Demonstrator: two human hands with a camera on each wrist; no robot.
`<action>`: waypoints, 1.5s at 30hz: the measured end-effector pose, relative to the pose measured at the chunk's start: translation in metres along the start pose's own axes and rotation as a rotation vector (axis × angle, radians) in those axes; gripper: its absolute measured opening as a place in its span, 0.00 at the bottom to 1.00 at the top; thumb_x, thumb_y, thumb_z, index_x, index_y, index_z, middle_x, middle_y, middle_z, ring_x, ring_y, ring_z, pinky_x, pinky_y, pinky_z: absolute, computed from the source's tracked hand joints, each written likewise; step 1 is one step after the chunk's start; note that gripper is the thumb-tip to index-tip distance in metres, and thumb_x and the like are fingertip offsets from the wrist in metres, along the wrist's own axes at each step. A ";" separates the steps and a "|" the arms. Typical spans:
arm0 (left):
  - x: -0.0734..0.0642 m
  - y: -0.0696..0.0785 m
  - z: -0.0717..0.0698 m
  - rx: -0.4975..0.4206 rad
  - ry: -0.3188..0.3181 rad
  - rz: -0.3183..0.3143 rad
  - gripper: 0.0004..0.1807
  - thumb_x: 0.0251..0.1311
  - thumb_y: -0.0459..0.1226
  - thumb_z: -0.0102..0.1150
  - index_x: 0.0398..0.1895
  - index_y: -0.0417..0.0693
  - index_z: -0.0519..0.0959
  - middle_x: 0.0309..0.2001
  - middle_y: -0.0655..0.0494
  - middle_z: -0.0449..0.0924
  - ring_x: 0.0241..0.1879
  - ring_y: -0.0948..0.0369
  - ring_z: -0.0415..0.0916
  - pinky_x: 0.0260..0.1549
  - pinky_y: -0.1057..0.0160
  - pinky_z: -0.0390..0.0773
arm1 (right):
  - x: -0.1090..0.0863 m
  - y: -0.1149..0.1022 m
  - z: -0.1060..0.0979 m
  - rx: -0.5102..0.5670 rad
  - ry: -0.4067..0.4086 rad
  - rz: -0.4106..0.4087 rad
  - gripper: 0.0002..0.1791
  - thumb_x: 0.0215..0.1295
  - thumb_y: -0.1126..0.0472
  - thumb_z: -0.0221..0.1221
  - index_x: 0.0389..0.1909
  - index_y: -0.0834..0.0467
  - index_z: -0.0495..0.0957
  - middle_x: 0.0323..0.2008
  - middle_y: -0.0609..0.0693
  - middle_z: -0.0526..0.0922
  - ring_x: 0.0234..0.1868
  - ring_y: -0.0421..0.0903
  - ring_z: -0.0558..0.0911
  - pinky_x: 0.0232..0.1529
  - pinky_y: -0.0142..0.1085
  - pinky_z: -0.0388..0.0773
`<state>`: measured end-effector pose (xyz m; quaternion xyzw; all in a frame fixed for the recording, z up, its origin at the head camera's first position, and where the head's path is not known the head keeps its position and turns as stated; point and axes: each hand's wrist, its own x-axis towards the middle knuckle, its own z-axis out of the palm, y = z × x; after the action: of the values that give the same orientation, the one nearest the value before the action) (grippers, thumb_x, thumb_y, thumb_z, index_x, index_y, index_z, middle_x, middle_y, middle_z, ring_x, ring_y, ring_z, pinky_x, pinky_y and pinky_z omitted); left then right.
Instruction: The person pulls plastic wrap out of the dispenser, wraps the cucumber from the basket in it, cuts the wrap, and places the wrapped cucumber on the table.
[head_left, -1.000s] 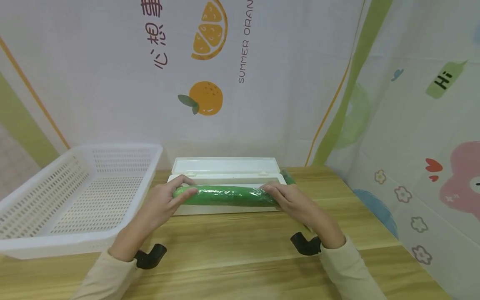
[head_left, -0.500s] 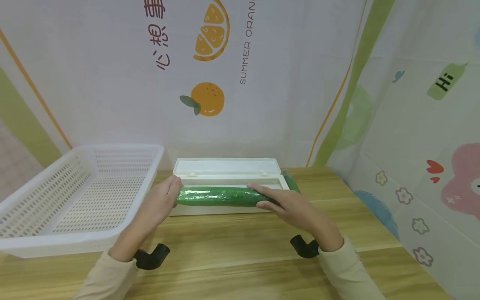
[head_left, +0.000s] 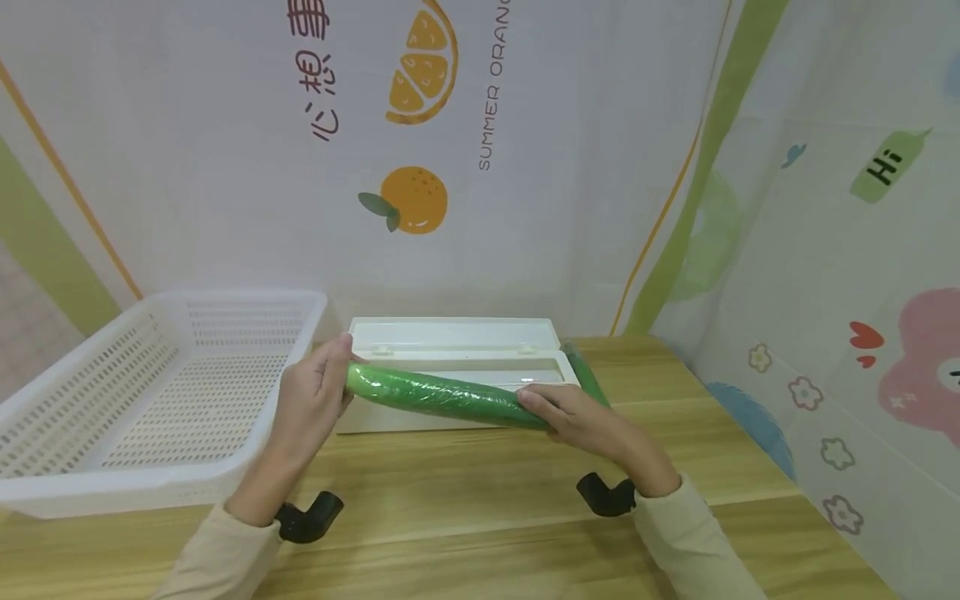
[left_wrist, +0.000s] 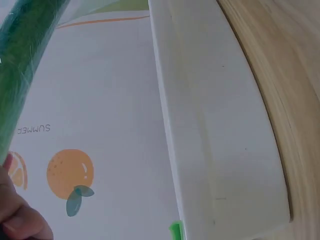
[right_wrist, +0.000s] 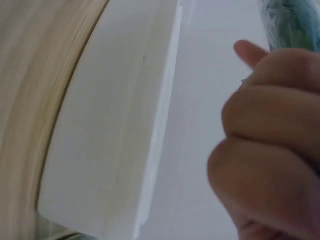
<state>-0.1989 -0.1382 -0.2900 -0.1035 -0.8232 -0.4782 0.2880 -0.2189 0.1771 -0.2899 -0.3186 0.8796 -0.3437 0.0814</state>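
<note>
A long green cucumber [head_left: 442, 398] in shiny clear film is held above the front of a long white box [head_left: 405, 421] with its lid raised. It slants, left end higher than right in the head view. My left hand [head_left: 309, 400] grips its pale left end; curled fingers [left_wrist: 20, 215] show at the cucumber's end in the left wrist view. My right hand [head_left: 581, 417] holds the darker right end, thumb on the near side. In the right wrist view, curled fingers [right_wrist: 275, 115] cover most of that end and crinkled film shows beyond them.
A white perforated basket [head_left: 300, 354] stands left of the box, close to my left forearm. Another green cucumber [head_left: 587, 375] lies beside the box's right end, partly behind my right hand. The wooden table [head_left: 465, 517] meets a printed cloth wall at the back.
The cucumber has gone from level to slanted, its left end rising and its right end dropping. My left hand has shifted round the left end; my right thumb now presses on the right end.
</note>
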 end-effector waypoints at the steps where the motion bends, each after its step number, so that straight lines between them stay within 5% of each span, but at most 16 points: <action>1: 0.000 0.000 0.000 0.005 0.022 0.010 0.25 0.71 0.47 0.37 0.27 0.41 0.78 0.09 0.55 0.66 0.08 0.64 0.60 0.06 0.69 0.60 | 0.000 0.000 0.000 0.002 0.000 -0.002 0.21 0.74 0.49 0.39 0.46 0.61 0.72 0.21 0.46 0.63 0.17 0.37 0.62 0.27 0.30 0.72; 5: 0.001 0.001 -0.001 0.028 0.067 -0.012 0.24 0.70 0.47 0.40 0.24 0.40 0.76 0.06 0.57 0.65 0.05 0.65 0.59 0.03 0.70 0.55 | -0.003 -0.002 0.001 -0.040 0.031 -0.008 0.23 0.67 0.46 0.50 0.51 0.60 0.67 0.29 0.50 0.77 0.31 0.46 0.79 0.36 0.37 0.77; 9: 0.002 0.001 -0.002 0.051 0.035 -0.057 0.24 0.67 0.51 0.44 0.25 0.40 0.73 0.06 0.56 0.67 0.04 0.64 0.61 0.02 0.69 0.58 | -0.006 -0.004 0.002 -0.108 0.083 -0.030 0.26 0.59 0.45 0.60 0.50 0.59 0.67 0.51 0.54 0.76 0.55 0.53 0.75 0.54 0.46 0.74; 11: 0.003 0.001 -0.005 0.055 -0.003 -0.071 0.23 0.66 0.52 0.47 0.29 0.39 0.73 0.07 0.55 0.69 0.05 0.63 0.64 0.04 0.68 0.62 | -0.007 -0.004 0.002 -0.151 0.104 -0.059 0.24 0.59 0.47 0.60 0.48 0.58 0.69 0.47 0.51 0.77 0.50 0.48 0.76 0.52 0.43 0.75; 15: 0.006 0.001 -0.010 0.061 -0.137 -0.058 0.21 0.67 0.50 0.46 0.41 0.40 0.75 0.13 0.54 0.73 0.11 0.63 0.70 0.12 0.68 0.72 | -0.008 -0.002 -0.001 -0.259 0.148 -0.108 0.20 0.63 0.48 0.56 0.47 0.59 0.73 0.43 0.50 0.79 0.40 0.42 0.75 0.44 0.36 0.75; 20: 0.008 0.003 -0.018 -0.019 -0.369 -0.016 0.18 0.71 0.38 0.41 0.55 0.38 0.73 0.23 0.50 0.77 0.23 0.65 0.75 0.26 0.68 0.79 | -0.012 -0.001 -0.008 -0.283 0.165 -0.085 0.22 0.65 0.49 0.54 0.52 0.60 0.72 0.48 0.52 0.78 0.43 0.43 0.75 0.45 0.38 0.75; 23: 0.009 0.003 -0.022 -0.079 -0.439 -0.012 0.17 0.70 0.33 0.42 0.55 0.33 0.71 0.30 0.44 0.81 0.27 0.66 0.78 0.29 0.67 0.81 | -0.015 -0.002 -0.012 -0.287 0.159 -0.088 0.21 0.66 0.49 0.52 0.53 0.59 0.72 0.47 0.51 0.79 0.44 0.44 0.76 0.47 0.39 0.75; 30: 0.009 0.000 -0.020 -0.047 -0.402 -0.042 0.12 0.68 0.35 0.46 0.44 0.33 0.74 0.33 0.43 0.83 0.29 0.61 0.82 0.32 0.66 0.82 | -0.017 -0.002 -0.017 -0.272 0.117 -0.103 0.20 0.68 0.50 0.50 0.53 0.60 0.74 0.47 0.51 0.81 0.46 0.44 0.78 0.48 0.40 0.76; 34: 0.011 -0.002 -0.019 -0.156 -0.390 -0.073 0.11 0.67 0.34 0.47 0.37 0.31 0.73 0.31 0.44 0.83 0.28 0.62 0.82 0.33 0.66 0.82 | -0.018 0.000 -0.019 -0.236 0.072 -0.094 0.21 0.71 0.51 0.47 0.55 0.61 0.73 0.49 0.52 0.81 0.48 0.46 0.80 0.49 0.41 0.77; 38: 0.010 -0.003 -0.018 -0.306 -0.378 -0.122 0.08 0.66 0.32 0.49 0.34 0.32 0.71 0.27 0.56 0.81 0.26 0.65 0.80 0.31 0.67 0.82 | -0.020 0.001 -0.021 -0.162 0.039 -0.084 0.20 0.72 0.52 0.45 0.57 0.59 0.71 0.45 0.52 0.82 0.43 0.45 0.81 0.44 0.38 0.78; 42: 0.009 -0.003 -0.015 -0.381 -0.331 -0.148 0.05 0.64 0.30 0.50 0.35 0.33 0.70 0.26 0.63 0.80 0.26 0.67 0.79 0.30 0.68 0.81 | -0.019 -0.001 -0.018 -0.098 0.047 -0.030 0.18 0.67 0.49 0.53 0.53 0.53 0.68 0.39 0.50 0.82 0.37 0.43 0.80 0.38 0.36 0.77; 45: 0.008 -0.004 -0.012 -0.354 -0.309 -0.146 0.07 0.65 0.29 0.49 0.40 0.31 0.68 0.29 0.57 0.81 0.28 0.66 0.79 0.33 0.67 0.82 | -0.019 -0.003 -0.015 -0.098 0.077 0.013 0.22 0.59 0.47 0.61 0.48 0.52 0.66 0.41 0.53 0.81 0.38 0.44 0.79 0.39 0.37 0.76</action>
<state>-0.2025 -0.1508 -0.2837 -0.1647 -0.7661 -0.6130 0.1008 -0.2079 0.1948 -0.2780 -0.3031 0.8999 -0.3117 0.0340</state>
